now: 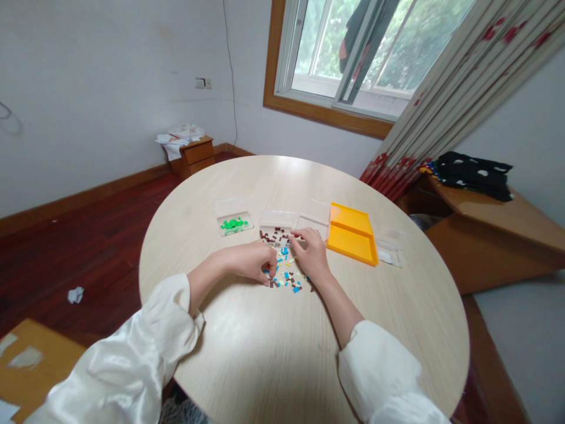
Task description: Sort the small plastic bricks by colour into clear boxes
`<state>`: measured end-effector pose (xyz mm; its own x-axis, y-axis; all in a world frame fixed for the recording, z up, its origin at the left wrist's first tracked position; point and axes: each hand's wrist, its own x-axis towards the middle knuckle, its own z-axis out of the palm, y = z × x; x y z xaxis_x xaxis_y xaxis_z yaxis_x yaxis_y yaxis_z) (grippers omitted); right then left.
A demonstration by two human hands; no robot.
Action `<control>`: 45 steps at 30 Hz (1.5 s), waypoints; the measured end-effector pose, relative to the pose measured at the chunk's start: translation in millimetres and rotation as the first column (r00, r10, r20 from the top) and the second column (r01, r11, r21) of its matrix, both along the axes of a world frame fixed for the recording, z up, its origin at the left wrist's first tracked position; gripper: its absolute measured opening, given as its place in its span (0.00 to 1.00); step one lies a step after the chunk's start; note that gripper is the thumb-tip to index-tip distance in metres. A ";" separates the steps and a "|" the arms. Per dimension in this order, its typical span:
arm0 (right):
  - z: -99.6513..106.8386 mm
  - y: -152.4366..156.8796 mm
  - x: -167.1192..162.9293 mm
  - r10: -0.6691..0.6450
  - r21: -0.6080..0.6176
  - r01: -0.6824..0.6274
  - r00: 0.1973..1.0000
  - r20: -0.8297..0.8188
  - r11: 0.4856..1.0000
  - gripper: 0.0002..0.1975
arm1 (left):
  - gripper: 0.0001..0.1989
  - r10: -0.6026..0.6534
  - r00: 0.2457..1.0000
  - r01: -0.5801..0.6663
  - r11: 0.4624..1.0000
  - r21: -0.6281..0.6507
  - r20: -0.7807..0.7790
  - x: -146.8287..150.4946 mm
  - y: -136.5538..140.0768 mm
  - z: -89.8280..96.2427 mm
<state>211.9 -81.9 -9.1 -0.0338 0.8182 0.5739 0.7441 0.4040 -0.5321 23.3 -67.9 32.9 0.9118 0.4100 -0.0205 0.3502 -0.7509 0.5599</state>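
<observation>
- From my remote feed, I'm seeing a clear rectangular plastic box (278, 221) of brown pieces lying open, its long axis running left to right.
- Small blue, brown, cream and yellow plastic pieces (286, 275) are lying scattered on its near side, pointing every which way.
- The left hand (262, 263) is bending its fingers down among them; I cannot tell whether they're pinching one.
- The right hand (311, 253) is hovering at the box's right end, thumb and forefinger close together, contents unclear.
</observation>
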 end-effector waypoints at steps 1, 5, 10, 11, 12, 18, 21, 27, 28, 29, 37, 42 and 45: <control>-0.5 0.3 -0.1 0.009 -0.007 -0.009 1.000 0.000 1.000 0.07 | 0.04 0.002 1.000 -0.002 1.000 -0.014 0.008 -0.5 0.4 -0.5; 2.1 -2.4 2.2 0.053 -0.046 -0.054 0.998 -0.023 0.997 0.07 | 0.05 -0.004 1.000 0.005 0.998 -0.059 0.018 -2.0 2.2 -2.9; 20.8 -19.5 16.8 0.218 -0.299 -0.228 0.974 -0.065 0.927 0.06 | 0.06 -0.002 0.999 0.009 0.991 -0.132 0.049 -1.9 2.6 -5.0; 25.3 -23.7 20.2 0.261 -0.369 -0.270 0.962 -0.074 0.889 0.06 | 0.06 -0.006 0.998 0.015 0.988 -0.151 0.057 -1.7 2.5 -4.8; 29.2 -27.5 23.2 0.295 -0.430 -0.298 0.953 -0.077 0.852 0.06 | 0.06 -0.010 0.998 0.020 0.986 -0.168 0.063 -1.5 2.4 -4.1; 34.5 -37.5 25.9 0.385 -0.588 -0.353 0.920 -0.076 0.728 0.06 | 0.05 0.272 0.932 -0.270 0.962 -0.043 0.240 -0.9 7.5 0.0; 32.3 -37.0 22.7 0.403 -0.597 -0.347 0.914 -0.042 0.723 0.06 | 0.05 0.429 0.847 -0.474 0.877 0.079 0.313 -1.8 13.0 -2.5; 33.5 -36.7 20.1 0.399 -0.619 -0.329 0.917 -0.028 0.713 0.06 | 0.06 0.532 0.809 -0.582 0.785 0.212 0.250 -2.3 16.6 -7.3; 33.5 -36.6 19.9 0.399 -0.625 -0.331 0.916 -0.034 0.707 0.06 | 0.06 0.537 0.807 -0.586 0.780 0.218 0.247 -2.1 16.7 -7.8; 33.4 -36.4 19.8 0.401 -0.630 -0.333 0.915 -0.039 0.701 0.06 | 0.06 0.542 0.804 -0.590 0.776 0.222 0.245 -1.9 16.7 -8.3; 31.9 -38.1 19.3 0.389 -0.660 -0.376 0.911 -0.136 0.650 0.07 | 0.10 0.569 0.789 -0.614 0.751 0.244 0.233 -0.8 15.1 -7.0; 23.8 -28.2 14.0 0.243 -0.406 -0.296 0.954 -0.176 0.865 0.05 | 0.13 0.525 0.816 -0.573 0.791 0.215 0.244 1.4 12.1 -3.9; 16.8 -16.8 9.6 0.082 -0.143 -0.101 0.987 -0.136 0.985 0.05 | 0.13 0.431 0.870 -0.474 0.865 0.163 0.240 2.0 9.7 -1.9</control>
<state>221.5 -98.7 7.7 -0.0460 0.8918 0.4501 0.6286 0.3760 -0.6808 25.2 -58.2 31.0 0.6015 0.7533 0.2658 0.5838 -0.6416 0.4974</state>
